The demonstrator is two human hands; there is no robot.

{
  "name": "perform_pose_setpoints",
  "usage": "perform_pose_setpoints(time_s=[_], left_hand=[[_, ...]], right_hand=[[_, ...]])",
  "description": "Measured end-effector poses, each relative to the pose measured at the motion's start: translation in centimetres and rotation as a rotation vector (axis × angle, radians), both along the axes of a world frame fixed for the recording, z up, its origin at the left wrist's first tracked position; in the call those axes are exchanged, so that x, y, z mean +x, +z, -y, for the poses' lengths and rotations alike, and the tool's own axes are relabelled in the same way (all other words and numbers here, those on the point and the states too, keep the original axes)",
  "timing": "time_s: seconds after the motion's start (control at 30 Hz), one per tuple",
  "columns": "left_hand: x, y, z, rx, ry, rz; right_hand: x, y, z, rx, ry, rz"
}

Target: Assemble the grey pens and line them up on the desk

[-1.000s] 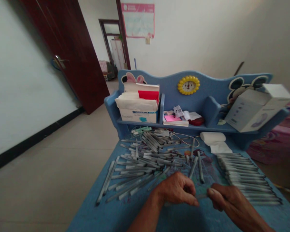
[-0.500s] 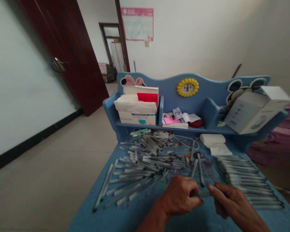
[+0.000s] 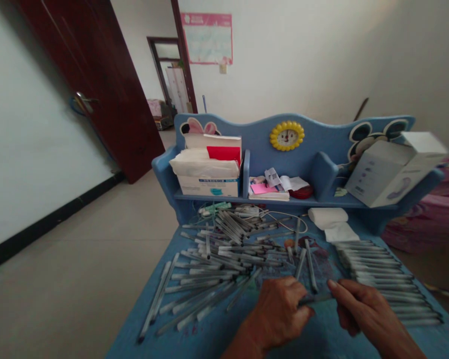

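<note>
Between my hands a slim grey pen [image 3: 319,298] lies roughly level, low over the front of the blue table. Its left end is closed in my left hand [image 3: 280,306], thumb and fingers pinched round it. My right hand [image 3: 364,304] grips the other end, with the thumb on top. Both ends of the pen are hidden by the fingers. Just beyond the hands, two loose pens [image 3: 310,267] lie on the table. A large scattered heap of similar pens [image 3: 209,269] spreads to the left, and a neat row of pens [image 3: 389,284] lies beside my right hand.
A blue shelf [image 3: 307,202] rises at the table's back. It holds an opened mask box [image 3: 209,187], papers [image 3: 271,189] and a tilted white box [image 3: 381,172]. A white paper roll [image 3: 327,218] and a thin white cable [image 3: 284,214] lie below it.
My hands have drawn slightly apart, with the right one shifting a little to the right. Both still hold the pen. The whole view has shifted slightly.
</note>
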State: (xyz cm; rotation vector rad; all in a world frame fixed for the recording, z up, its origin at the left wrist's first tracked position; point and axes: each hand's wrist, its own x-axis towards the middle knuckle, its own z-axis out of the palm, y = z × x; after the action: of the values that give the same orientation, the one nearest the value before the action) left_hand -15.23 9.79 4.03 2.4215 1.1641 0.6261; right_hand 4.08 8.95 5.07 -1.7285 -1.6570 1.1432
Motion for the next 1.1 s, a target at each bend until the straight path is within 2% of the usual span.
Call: perform_pose_setpoints(time_s=[0.17,0.43,0.57,0.7,0.87,1.1], left_hand=[[-0.3,0.3,-0.2,-0.051,-0.024,-0.005],[0.2,-0.4,-0.3,-0.106,-0.024,0.038],[0.4,0.0,-0.5,-0.234,0.092,0.166],[0.5,0.6,-0.5,-0.397,0.220,0.308],[0.5,0.6,-0.6,-0.571,0.212,0.396],[0.6,0.7,-1.1,-0.663,0.216,0.487]], right_hand=[[0.5,-0.1,-0.2,0.006,-0.029,-0.012],[0.5,-0.5,0.0,0.014,-0.077,-0.102],[0.3,-1.3,0.1,-0.009,-0.124,-0.294],[-1.1,-2.6,0.6,-0.089,-0.104,-0.507],[-3.6,-2.8,0.8,-0.102,-0.138,-0.650],[-4.5,-2.0,0.1,-0.098,-0.176,-0.730]])
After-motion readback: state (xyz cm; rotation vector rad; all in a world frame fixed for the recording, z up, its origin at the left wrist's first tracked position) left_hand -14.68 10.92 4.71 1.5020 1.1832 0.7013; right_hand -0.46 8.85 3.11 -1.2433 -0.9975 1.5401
